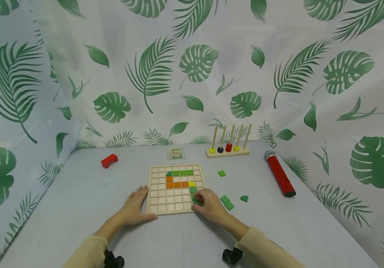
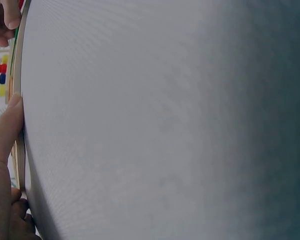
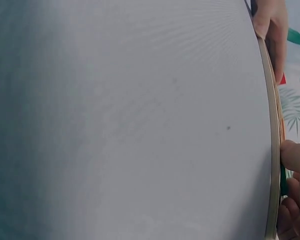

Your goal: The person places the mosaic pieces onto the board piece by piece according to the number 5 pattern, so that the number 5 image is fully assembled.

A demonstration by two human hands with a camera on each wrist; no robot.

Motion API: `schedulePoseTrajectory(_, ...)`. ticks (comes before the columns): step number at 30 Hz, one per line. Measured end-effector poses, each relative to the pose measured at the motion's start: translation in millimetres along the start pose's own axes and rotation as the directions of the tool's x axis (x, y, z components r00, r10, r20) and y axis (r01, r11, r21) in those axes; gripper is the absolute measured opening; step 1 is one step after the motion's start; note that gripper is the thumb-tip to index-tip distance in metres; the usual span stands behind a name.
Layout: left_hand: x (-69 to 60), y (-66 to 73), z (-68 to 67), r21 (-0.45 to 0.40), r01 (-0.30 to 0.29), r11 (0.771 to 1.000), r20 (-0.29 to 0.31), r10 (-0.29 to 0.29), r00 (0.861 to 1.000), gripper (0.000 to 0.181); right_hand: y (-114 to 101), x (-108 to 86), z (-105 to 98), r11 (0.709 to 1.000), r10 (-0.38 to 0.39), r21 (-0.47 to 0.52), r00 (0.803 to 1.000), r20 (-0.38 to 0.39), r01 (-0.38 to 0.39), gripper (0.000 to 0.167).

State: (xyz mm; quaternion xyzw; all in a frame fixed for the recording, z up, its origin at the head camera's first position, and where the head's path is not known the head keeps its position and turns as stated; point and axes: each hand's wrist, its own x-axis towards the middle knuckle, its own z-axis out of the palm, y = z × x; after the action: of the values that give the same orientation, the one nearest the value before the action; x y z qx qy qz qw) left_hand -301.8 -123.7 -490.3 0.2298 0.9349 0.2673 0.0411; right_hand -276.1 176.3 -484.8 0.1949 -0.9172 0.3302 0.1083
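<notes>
Beige sleeves (image 1: 89, 252) come nearest; between the hands lies a gridded board (image 1: 170, 199), the left hand (image 1: 133, 206) straight-fingered at its edge, the right hand (image 1: 211, 207) pinching a green tile (image 1: 196, 203). The left wrist view shows the thumb (image 2: 6, 127) against the board; the right, the tile at the fingertips (image 3: 290, 152).

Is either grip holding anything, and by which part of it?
The right grip pinches a green tile, apparently by its edges; exactly where is hidden. The left grip only rests against the board.
</notes>
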Motion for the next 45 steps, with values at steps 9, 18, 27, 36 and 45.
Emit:
schedulePoseTrajectory(9,-1.3,1.2,-1.8,-0.001,-0.004,1.0,-0.004,0.004,1.0,0.109,0,-0.1,-1,0.999,-0.006,0.035,0.999,0.041,0.004,0.025)
schedulePoseTrajectory(18,-2.2,1.9,-1.8,0.002,0.005,1.0,0.004,-0.005,1.0,0.11,8,2.0,-8,0.992,-0.019,0.123,1.0,0.014,0.017,0.025)
schedulePoseTrajectory(27,-1.2,0.7,-1.4,0.005,-0.002,1.0,0.001,0.002,1.0,0.109,24,0.2,-28,0.979,0.154,0.15,0.983,-0.097,-0.138,0.021)
schedulePoseTrajectory(36,-1.5,-0.6,-0.3,0.004,0.009,1.0,0.007,-0.009,1.0,0.111,44,-15.0,-43,0.98,0.194,-0.015,0.967,-0.164,-0.199,0.024)
schedulePoseTrajectory(45,0.1,0.2,0.0,-0.004,0.004,1.0,-0.005,-0.004,1.0,0.11,53,-26.1,-54,0.964,0.225,-0.102,0.957,-0.181,-0.246,0.032)
